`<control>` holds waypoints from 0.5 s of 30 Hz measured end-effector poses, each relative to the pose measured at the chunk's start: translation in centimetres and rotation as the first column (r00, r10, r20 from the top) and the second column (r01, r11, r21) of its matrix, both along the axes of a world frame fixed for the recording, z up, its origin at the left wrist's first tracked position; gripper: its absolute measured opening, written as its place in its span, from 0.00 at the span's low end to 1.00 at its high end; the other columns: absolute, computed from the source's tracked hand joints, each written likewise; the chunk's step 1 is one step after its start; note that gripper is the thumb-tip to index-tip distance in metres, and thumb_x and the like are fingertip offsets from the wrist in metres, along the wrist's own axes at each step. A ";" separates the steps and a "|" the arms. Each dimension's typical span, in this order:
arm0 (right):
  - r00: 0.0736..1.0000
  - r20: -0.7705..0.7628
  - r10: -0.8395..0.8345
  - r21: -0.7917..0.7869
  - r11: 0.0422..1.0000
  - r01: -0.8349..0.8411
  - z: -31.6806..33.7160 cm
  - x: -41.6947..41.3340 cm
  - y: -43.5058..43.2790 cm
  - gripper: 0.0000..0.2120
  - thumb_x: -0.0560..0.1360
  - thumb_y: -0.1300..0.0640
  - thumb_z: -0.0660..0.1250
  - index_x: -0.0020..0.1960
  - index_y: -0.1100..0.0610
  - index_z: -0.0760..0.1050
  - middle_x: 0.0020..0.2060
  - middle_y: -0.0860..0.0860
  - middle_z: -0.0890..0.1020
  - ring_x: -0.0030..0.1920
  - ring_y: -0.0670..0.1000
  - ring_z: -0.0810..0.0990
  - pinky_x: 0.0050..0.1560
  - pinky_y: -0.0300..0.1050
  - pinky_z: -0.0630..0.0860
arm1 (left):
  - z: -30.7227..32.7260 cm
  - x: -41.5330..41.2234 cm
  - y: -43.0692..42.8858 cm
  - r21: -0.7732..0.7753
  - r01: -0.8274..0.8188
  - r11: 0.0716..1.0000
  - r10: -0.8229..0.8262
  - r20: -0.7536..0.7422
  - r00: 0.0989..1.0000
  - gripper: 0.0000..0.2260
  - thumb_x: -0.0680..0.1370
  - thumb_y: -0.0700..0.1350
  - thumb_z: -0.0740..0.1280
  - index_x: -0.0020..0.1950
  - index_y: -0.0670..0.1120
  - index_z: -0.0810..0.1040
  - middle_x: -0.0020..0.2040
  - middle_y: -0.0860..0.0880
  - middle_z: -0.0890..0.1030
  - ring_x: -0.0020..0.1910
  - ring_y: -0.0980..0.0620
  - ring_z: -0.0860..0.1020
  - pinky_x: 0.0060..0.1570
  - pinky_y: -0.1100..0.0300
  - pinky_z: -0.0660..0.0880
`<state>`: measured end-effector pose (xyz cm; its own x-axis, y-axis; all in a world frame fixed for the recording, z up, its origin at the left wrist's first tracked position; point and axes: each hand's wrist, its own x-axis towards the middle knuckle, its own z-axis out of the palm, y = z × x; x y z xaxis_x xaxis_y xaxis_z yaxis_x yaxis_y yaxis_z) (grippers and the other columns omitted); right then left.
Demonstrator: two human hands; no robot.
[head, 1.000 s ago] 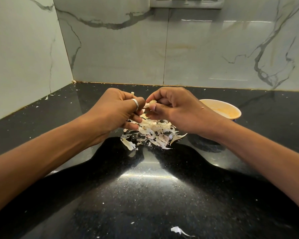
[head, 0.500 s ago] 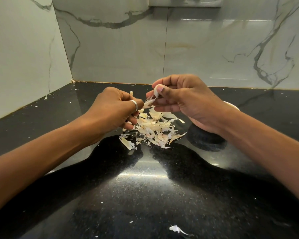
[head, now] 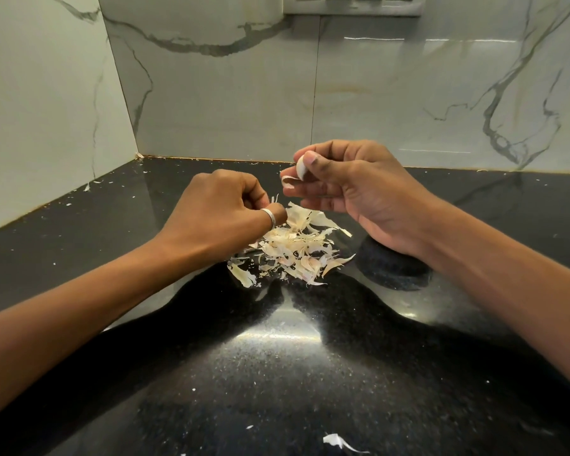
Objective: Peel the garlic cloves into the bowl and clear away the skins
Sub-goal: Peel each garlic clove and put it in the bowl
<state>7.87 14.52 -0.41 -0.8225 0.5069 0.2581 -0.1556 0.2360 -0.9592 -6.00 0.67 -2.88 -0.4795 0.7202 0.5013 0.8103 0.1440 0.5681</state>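
Observation:
A heap of pale garlic skins (head: 295, 250) lies on the black counter between my hands. My right hand (head: 352, 189) is raised above the heap and pinches a curled strip of garlic skin (head: 295, 174) between thumb and forefinger. My left hand (head: 224, 209), with a silver ring on one finger, is curled at the left edge of the heap; a small pale tip shows at its fingers, and I cannot make out what it holds. The bowl is hidden behind my right hand; only its dark reflection (head: 392, 268) shows on the counter.
The glossy black counter (head: 277, 373) meets marble wall tiles (head: 227, 103) at the back and left. Loose skin flakes are scattered along the left wall, and one white piece (head: 334, 441) lies near the front edge. A switch plate (head: 352, 4) is mounted high on the back wall.
My right hand has pulled a strip of skin up and away to the right from my left hand, covering the bowl. My left hand has stayed over the heap.

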 end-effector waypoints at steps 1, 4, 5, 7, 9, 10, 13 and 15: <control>1.000 0.011 0.005 0.011 1.000 -0.005 -0.1 0.0 0.0 0.08 0.83 0.58 0.65 0.58 0.62 0.78 0.51 0.56 0.88 0.54 0.56 0.87 0.54 0.49 0.82 | 0.0 0.0 0.0 0.023 0.003 1.000 -0.001 -0.054 0.999 0.07 0.73 0.51 0.74 0.38 0.51 0.80 0.32 0.54 0.82 0.31 0.58 0.80 0.36 0.58 0.78; 0.999 0.045 0.000 0.043 0.999 -0.002 -0.2 0.0 0.0 0.09 0.84 0.58 0.65 0.59 0.62 0.79 0.51 0.56 0.87 0.50 0.54 0.87 0.52 0.47 0.82 | 0.1 -0.2 -0.1 0.111 0.023 0.994 -0.002 -0.187 0.982 0.07 0.73 0.52 0.75 0.46 0.52 0.80 0.38 0.58 0.81 0.33 0.61 0.78 0.34 0.66 0.72; 0.998 0.055 0.004 0.046 0.999 -0.006 -0.3 0.0 0.0 0.09 0.84 0.59 0.64 0.59 0.63 0.79 0.52 0.57 0.87 0.47 0.52 0.87 0.51 0.47 0.82 | 0.1 -0.2 -0.1 0.133 0.030 0.991 0.001 -0.229 0.973 0.09 0.73 0.52 0.75 0.49 0.51 0.80 0.40 0.58 0.80 0.33 0.61 0.78 0.35 0.65 0.73; 0.997 0.078 0.019 0.061 0.998 -0.024 -0.5 -0.1 -0.1 0.10 0.84 0.59 0.64 0.59 0.64 0.78 0.52 0.57 0.87 0.45 0.50 0.85 0.51 0.47 0.82 | 0.0 -0.4 0.0 0.160 0.046 0.986 0.004 -0.303 0.953 0.14 0.73 0.55 0.76 0.54 0.50 0.81 0.43 0.58 0.79 0.33 0.60 0.78 0.37 0.62 0.75; 0.995 0.100 0.022 0.101 0.994 -0.032 -0.7 -0.2 -0.2 0.09 0.84 0.58 0.64 0.59 0.62 0.78 0.51 0.55 0.87 0.47 0.49 0.85 0.52 0.48 0.81 | 0.0 -0.6 0.0 0.166 0.069 0.984 -0.007 -0.348 0.937 0.16 0.73 0.58 0.75 0.54 0.50 0.81 0.43 0.58 0.79 0.33 0.60 0.78 0.36 0.61 0.75; 0.994 0.104 0.020 0.118 0.993 -0.032 -0.8 -0.2 -0.2 0.09 0.84 0.57 0.64 0.59 0.61 0.79 0.51 0.55 0.87 0.47 0.50 0.85 0.53 0.49 0.81 | -0.1 -0.6 0.1 0.163 0.077 0.984 -0.014 -0.360 0.933 0.15 0.73 0.58 0.75 0.53 0.50 0.82 0.44 0.57 0.79 0.33 0.61 0.77 0.36 0.62 0.74; 0.995 0.100 0.014 0.149 0.988 -0.029 -0.8 -0.3 -0.1 0.08 0.84 0.56 0.65 0.56 0.59 0.79 0.51 0.57 0.87 0.50 0.52 0.86 0.55 0.51 0.79 | -0.4 -0.8 0.2 0.158 0.084 0.984 -0.021 -0.365 0.931 0.09 0.74 0.55 0.75 0.49 0.52 0.83 0.42 0.57 0.80 0.33 0.62 0.77 0.37 0.62 0.72; 0.995 0.100 0.016 0.171 0.985 -0.033 -0.8 -0.4 -0.1 0.08 0.84 0.56 0.65 0.55 0.59 0.79 0.49 0.54 0.87 0.51 0.52 0.86 0.55 0.51 0.79 | -0.5 -0.9 0.2 0.158 0.083 0.984 -0.019 -0.370 0.929 0.06 0.74 0.52 0.75 0.47 0.52 0.84 0.41 0.58 0.80 0.35 0.61 0.77 0.38 0.60 0.73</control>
<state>7.52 14.39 -1.23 -0.8598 0.4410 0.2574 -0.0706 0.3965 -0.9153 -6.87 0.83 -3.37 -0.2043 0.6285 0.7505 0.9697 0.0252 0.2429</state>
